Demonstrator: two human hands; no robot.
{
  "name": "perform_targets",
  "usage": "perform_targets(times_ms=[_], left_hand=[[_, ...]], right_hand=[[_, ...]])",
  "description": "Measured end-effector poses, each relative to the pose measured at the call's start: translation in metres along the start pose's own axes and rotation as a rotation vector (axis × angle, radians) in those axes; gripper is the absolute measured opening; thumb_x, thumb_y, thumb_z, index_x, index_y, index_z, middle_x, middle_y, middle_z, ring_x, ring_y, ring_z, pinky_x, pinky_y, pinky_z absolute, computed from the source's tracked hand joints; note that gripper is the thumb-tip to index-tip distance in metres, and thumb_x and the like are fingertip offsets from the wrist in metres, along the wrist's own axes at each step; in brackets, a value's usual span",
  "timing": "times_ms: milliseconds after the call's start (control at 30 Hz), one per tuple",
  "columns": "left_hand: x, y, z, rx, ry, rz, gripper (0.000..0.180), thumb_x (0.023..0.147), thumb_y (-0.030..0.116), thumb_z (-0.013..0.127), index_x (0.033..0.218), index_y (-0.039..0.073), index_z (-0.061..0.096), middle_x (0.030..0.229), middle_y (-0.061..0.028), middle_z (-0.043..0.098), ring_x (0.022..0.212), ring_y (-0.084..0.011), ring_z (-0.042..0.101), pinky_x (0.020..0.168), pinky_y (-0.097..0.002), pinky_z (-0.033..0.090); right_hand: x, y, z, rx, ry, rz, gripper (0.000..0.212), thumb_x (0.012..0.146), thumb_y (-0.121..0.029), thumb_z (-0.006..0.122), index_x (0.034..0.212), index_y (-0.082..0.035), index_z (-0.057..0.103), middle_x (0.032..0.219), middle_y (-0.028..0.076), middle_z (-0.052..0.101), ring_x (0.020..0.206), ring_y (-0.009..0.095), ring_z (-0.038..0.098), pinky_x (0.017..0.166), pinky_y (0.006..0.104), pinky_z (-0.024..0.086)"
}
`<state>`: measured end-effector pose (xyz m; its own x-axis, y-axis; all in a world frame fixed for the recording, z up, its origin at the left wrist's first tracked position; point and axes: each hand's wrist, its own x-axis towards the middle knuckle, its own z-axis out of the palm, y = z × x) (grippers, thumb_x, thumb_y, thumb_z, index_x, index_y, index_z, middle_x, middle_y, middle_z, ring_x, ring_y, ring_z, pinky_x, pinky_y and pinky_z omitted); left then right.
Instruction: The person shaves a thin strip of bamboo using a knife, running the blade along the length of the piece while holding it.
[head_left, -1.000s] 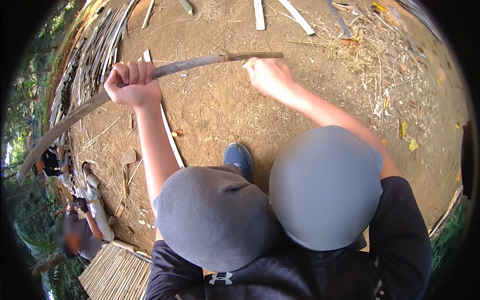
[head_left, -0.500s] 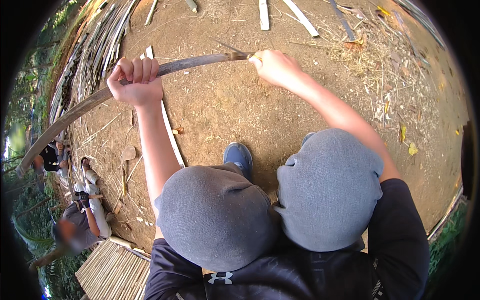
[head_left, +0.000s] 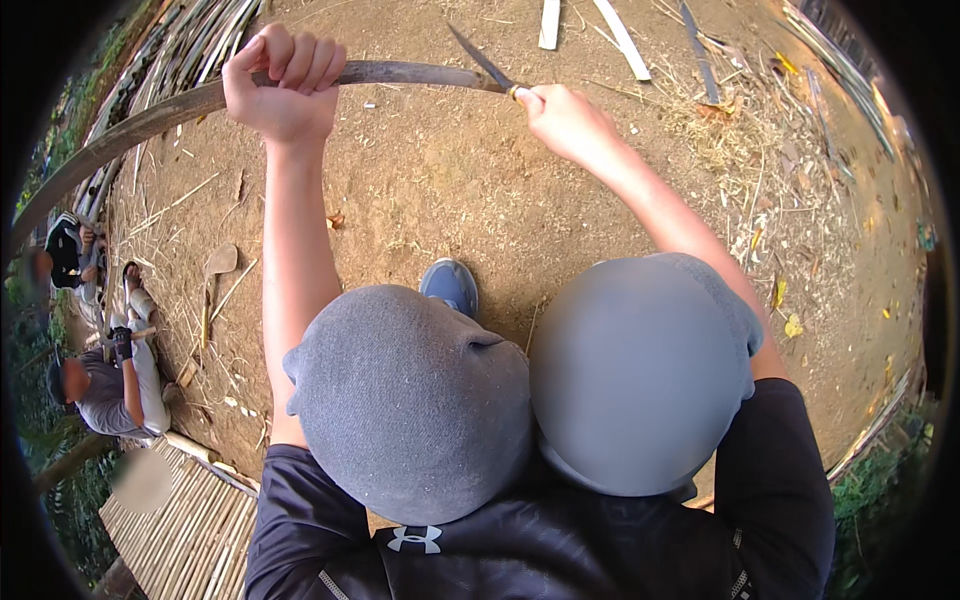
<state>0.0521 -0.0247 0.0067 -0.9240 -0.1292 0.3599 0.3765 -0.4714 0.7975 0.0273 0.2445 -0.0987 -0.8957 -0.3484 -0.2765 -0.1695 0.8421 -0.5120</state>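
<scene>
My left hand point(head_left: 285, 85) is wrapped round a long, slightly bowed wooden or bamboo pole point(head_left: 400, 72), which runs from the far left rim to the upper middle. At the pole's right end, my right hand point(head_left: 570, 120) is closed on a knife point(head_left: 478, 52). Its dark, narrow blade slants up and to the left, away from my body. The base of the blade lies right by the pole's tip; whether the two touch, I cannot tell. Most of the knife's handle is hidden inside my fist.
Two people sit at the left, one wearing dark gloves point(head_left: 122, 343). Near them lie a broad-bladed tool point(head_left: 221, 260) and a slatted platform point(head_left: 190, 515). Long poles point(head_left: 165, 85) are heaped at the upper left. Pale strips point(head_left: 622, 40) and shavings point(head_left: 725, 140) litter the ground.
The knife's blade has swung to a steeper slant at the pole's tip. Both hands and the pole sit higher in the picture, and the whole view has shifted somewhat.
</scene>
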Motion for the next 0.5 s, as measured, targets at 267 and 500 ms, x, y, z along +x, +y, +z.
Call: perform_targets(times_ms=[267, 500], left_hand=[[-0.005, -0.001, 0.004, -0.027, -0.038, -0.002, 0.035, 0.085, 0.031, 0.043, 0.059, 0.016, 0.024, 0.050, 0.0038, 0.018, 0.048, -0.0115, 0.014, 0.051, -0.0307, 0.018], [0.000, -0.005, 0.004, 0.000, 0.010, 0.031, 0.034, 0.086, 0.029, 0.040, 0.059, 0.016, 0.023, 0.049, 0.0034, 0.017, 0.048, -0.0111, 0.012, 0.049, -0.0309, 0.017]], right_hand=[[0.005, 0.002, 0.001, -0.122, 0.000, 0.144, 0.041, 0.108, -0.034, 0.037, 0.105, -0.005, 0.066, 0.058, 0.000, 0.052, 0.045, 0.010, 0.044, 0.043, 0.0310, 0.040], [-0.019, 0.003, 0.016, -0.049, 0.136, -0.034, 0.039, 0.106, -0.032, 0.040, 0.115, -0.004, 0.065, 0.066, 0.006, 0.063, 0.051, 0.016, 0.058, 0.048, 0.0326, 0.047]])
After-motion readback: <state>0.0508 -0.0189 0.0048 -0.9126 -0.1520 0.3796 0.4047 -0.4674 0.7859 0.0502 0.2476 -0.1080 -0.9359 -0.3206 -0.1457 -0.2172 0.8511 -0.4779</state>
